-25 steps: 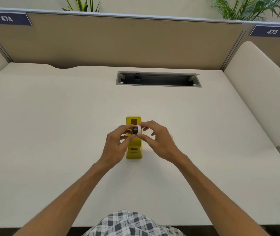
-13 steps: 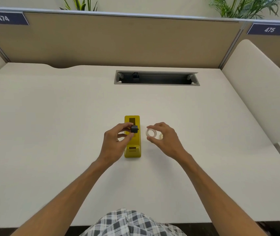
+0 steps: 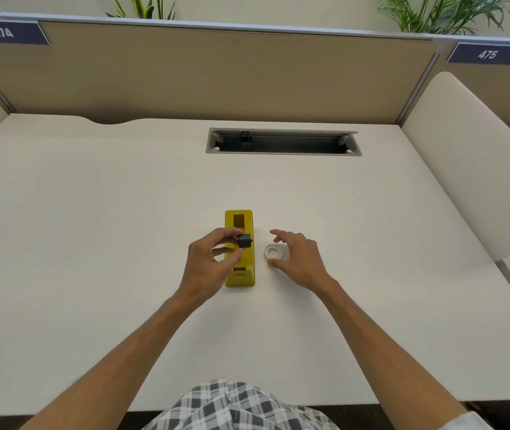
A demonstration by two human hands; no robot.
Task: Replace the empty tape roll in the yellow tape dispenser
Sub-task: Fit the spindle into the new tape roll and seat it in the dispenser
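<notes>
The yellow tape dispenser (image 3: 241,278) stands lengthwise in the middle of the white desk (image 3: 92,228), its roll bay empty. My left hand (image 3: 206,265) pinches the small black spool hub (image 3: 245,241) between thumb and fingers, just above the dispenser. To the right of the dispenser a white empty tape ring (image 3: 273,252) lies flat on the desk. My right hand (image 3: 302,259) hovers over the ring with its fingers spread, thumb close to the ring's near edge. Anything under that palm is hidden.
A grey cable slot (image 3: 283,143) is cut into the desk behind the dispenser. A tan partition (image 3: 216,72) closes the back, and a cream side panel (image 3: 464,181) stands at the right. The desk's front edge is near my lap.
My hands drew apart: the left kept the black hub over the dispenser, the right carried the white ring off it, lowered it to the desk at the right and opened its fingers.
</notes>
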